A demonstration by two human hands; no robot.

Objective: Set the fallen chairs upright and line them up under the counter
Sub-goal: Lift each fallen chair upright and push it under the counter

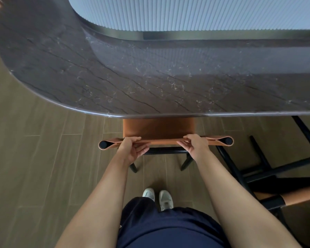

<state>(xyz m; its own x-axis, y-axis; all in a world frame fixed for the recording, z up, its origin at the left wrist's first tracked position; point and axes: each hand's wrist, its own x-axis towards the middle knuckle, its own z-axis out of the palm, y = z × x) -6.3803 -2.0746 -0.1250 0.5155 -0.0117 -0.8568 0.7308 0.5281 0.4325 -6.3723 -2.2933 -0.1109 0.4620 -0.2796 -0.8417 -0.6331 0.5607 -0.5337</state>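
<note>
An upright chair (158,128) with an orange leather seat and black legs stands in front of me, its seat partly under the dark stone counter (132,77). My left hand (133,147) grips the orange backrest strap near its left end. My right hand (195,144) grips the same strap near its right end. A second chair (268,173) lies fallen on the floor to my right, black legs pointing up and toward the counter, its orange part at the lower right.
The counter's rounded end curves away at the left, over wood-look floor tiles (34,158). A ribbed pale panel (195,13) rises behind the counter. My feet in white shoes (158,198) stand just behind the upright chair.
</note>
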